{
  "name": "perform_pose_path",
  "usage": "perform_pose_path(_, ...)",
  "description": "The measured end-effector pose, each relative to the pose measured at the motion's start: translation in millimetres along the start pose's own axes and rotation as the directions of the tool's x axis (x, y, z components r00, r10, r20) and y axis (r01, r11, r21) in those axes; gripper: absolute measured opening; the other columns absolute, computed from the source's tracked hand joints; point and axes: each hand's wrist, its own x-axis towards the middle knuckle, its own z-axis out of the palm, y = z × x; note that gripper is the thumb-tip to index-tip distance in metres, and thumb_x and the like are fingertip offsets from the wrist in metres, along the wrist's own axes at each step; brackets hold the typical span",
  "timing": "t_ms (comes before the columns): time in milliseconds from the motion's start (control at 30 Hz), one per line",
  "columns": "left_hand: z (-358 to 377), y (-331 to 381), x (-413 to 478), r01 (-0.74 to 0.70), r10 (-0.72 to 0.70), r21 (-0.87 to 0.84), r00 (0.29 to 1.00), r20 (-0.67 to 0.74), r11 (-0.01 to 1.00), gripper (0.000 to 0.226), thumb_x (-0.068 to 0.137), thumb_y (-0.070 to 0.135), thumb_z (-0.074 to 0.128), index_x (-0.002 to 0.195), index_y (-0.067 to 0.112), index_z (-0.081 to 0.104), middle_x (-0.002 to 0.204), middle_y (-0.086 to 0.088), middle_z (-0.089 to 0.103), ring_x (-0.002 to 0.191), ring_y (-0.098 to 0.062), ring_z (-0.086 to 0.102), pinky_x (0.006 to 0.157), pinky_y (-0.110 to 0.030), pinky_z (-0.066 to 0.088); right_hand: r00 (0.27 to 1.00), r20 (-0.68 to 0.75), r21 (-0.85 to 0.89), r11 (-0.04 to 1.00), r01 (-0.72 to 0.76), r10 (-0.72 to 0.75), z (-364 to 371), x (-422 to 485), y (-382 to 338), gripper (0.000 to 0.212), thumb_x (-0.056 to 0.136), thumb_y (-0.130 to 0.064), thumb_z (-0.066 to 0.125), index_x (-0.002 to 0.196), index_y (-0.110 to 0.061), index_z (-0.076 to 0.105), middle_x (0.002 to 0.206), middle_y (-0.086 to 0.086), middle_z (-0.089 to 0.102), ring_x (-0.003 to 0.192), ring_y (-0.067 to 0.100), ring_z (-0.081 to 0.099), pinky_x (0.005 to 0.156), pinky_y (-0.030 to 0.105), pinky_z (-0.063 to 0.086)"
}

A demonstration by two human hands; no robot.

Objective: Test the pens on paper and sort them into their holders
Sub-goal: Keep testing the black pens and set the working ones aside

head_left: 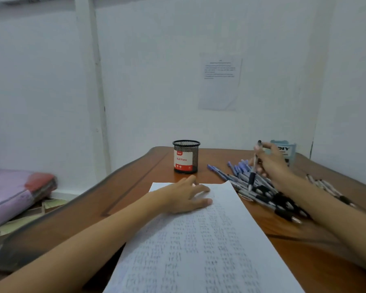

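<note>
Paper (pixel 201 242) under flat left hand (pixel 184 197); right hand (pixel 272 163) grips pen (pixel 253 172); mesh holder (pixel 195 158) reads "Ball Pens".

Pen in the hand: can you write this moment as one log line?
right hand: holds pen tip-down near pen pile | left hand: flat on paper | mesh holder: behind paper

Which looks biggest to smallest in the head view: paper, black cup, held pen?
1. paper, nearest the camera
2. black cup
3. held pen, longer than the cup but thinner
</note>
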Motion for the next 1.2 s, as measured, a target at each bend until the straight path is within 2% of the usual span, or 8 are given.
perform_pose_path(300, -5, -3, 16, -0.070, 0.070, 0.010, 0.997, -0.025, 0.998, 0.048, 0.093, 0.054, 0.037, 0.131, 0.024, 0.042, 0.130, 0.000, 0.039, 0.107, -0.010, 0.039, 0.097, -0.031, 0.036, 0.991, 0.129, -0.086, 0.996, -0.018, 0.029, 11, -11, 4, 0.033, 0.097, -0.009, 0.048, 0.127, -0.016, 0.037, 0.065, 0.010, 0.057, 0.039, 0.009, 0.037, 0.030, 0.016, 0.027)
perform_pose_path(433, 0, -5, 13, -0.063, 0.061, -0.061, 0.997, -0.035, 0.996, 0.049, 0.093, 0.055, 0.037, 0.133, 0.026, 0.040, 0.135, 0.001, 0.037, 0.120, -0.013, 0.038, 0.104, -0.036, 0.034, 0.988, 0.131, -0.031, 0.996, -0.083, 0.086, 11, -11, 8, 0.036, 0.095, -0.007, 0.051, 0.128, -0.011, 0.038, 0.065, 0.012, 0.057, 0.031, 0.005, 0.036, 0.029, 0.016, 0.026)
perform_pose_path(633, 1, -13, 11, 0.075, -0.071, -0.158, 0.997, 0.029, 0.985, 0.075, 0.089, 0.059, 0.042, 0.147, 0.017, 0.022, 0.152, 0.002, 0.019, 0.138, -0.018, 0.020, 0.114, -0.042, 0.022, 0.962, 0.217, -0.067, 0.986, -0.155, 0.166, 13, -16, -13, 0.085, 0.069, 0.004, 0.076, 0.137, -0.013, 0.029, 0.088, 0.008, 0.059, 0.064, 0.013, 0.054, 0.039, 0.017, 0.042)
perform_pose_path(700, 0, -15, 10, 0.093, -0.084, -0.161, 0.994, 0.064, 0.983, 0.073, 0.090, 0.059, 0.040, 0.147, 0.019, 0.021, 0.153, 0.003, 0.017, 0.140, -0.018, 0.017, 0.115, -0.043, 0.020, 0.965, 0.176, -0.033, 0.981, -0.190, 0.193, 16, -16, -12, 0.074, 0.069, 0.012, 0.072, 0.131, -0.006, 0.035, 0.087, 0.009, 0.059, 0.062, 0.013, 0.053, 0.038, 0.015, 0.042)
perform_pose_path(800, -2, -17, 9, 0.107, -0.089, -0.190, 0.991, 0.102, 0.976, 0.070, 0.089, 0.058, 0.042, 0.147, 0.024, 0.022, 0.155, 0.003, 0.013, 0.142, -0.019, 0.013, 0.115, -0.047, 0.018, 0.967, 0.064, 0.150, 0.956, -0.253, 0.246, 25, -13, -13, 0.030, 0.077, 0.016, 0.062, 0.091, -0.006, 0.048, 0.077, 0.012, 0.054, 0.044, 0.009, 0.048, 0.032, 0.011, 0.037)
perform_pose_path(900, -6, -18, 9, 0.116, -0.091, -0.198, 0.987, 0.130, 0.973, 0.067, 0.089, 0.057, 0.043, 0.147, 0.030, 0.022, 0.156, 0.002, 0.008, 0.143, -0.022, 0.007, 0.115, -0.050, 0.014, 0.974, -0.032, 0.270, 0.940, -0.209, 0.225, 38, -3, -10, 0.038, 0.079, 0.018, 0.058, 0.069, -0.013, 0.039, 0.064, 0.011, 0.046, 0.024, 0.003, 0.041, 0.027, 0.011, 0.032)
perform_pose_path(1100, -6, -21, 11, 0.126, -0.110, -0.111, 0.984, 0.142, 0.986, 0.062, 0.088, 0.062, 0.038, 0.145, 0.042, 0.021, 0.157, 0.000, 0.005, 0.144, -0.025, 0.002, 0.113, -0.057, 0.002, 0.958, -0.113, 0.210, 0.949, -0.237, 0.264, 62, -2, 19, 0.011, 0.084, -0.005, 0.058, 0.076, -0.011, 0.055, 0.071, 0.009, 0.062, 0.052, 0.009, 0.059, 0.053, 0.021, 0.051)
perform_pose_path(1200, -5, -23, 13, 0.136, -0.120, -0.108, 0.982, 0.146, 0.985, 0.063, 0.087, 0.064, 0.038, 0.144, 0.043, 0.020, 0.157, 0.000, 0.005, 0.144, -0.025, 0.004, 0.112, -0.058, 0.001, 0.979, -0.043, 0.188, 0.964, -0.186, 0.197, 66, -12, 24, 0.014, 0.092, -0.013, 0.053, 0.082, -0.005, 0.059, 0.068, 0.008, 0.066, 0.057, 0.014, 0.066, 0.050, 0.022, 0.056)
